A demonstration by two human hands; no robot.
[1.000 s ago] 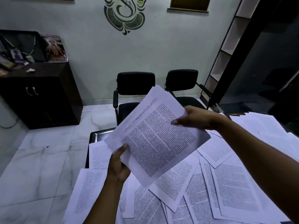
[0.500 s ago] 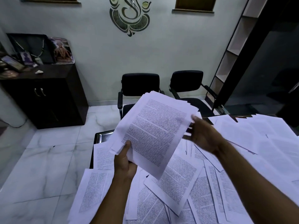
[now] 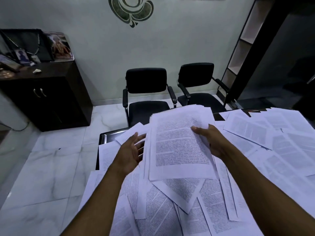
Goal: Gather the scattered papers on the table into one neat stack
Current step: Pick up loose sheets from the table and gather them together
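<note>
We see a dim office with a pale wall, a white marble floor, a dark wooden cabinet (image 3: 51,94) on the left and two black armchairs (image 3: 148,92) facing a table (image 3: 102,138) whose top is almost wholly covered by scattered printed sheets (image 3: 163,212). Near the table's far left corner, a gathered stack of papers (image 3: 180,143) sits above the loose sheets, its top page full of text and its edges slightly fanned rather than squared. Our right hand (image 3: 211,142) grasps the stack's right edge, thumb on top of the page and fingers hidden beneath. Our left hand (image 3: 132,150) is released, palm up and fingers spread, just beside the stack's left edge and holding nothing. We cannot tell whether the stack's underside rests on the sheets below or hangs just clear of them. In our judgement, most of the task remains, since many pages lie spread across the right and near parts of the table. With only one hand gripping one edge, the stack could sag and fan out or shed pages, and sheets overhanging the table's left edge might slide to the floor if brushed.
</note>
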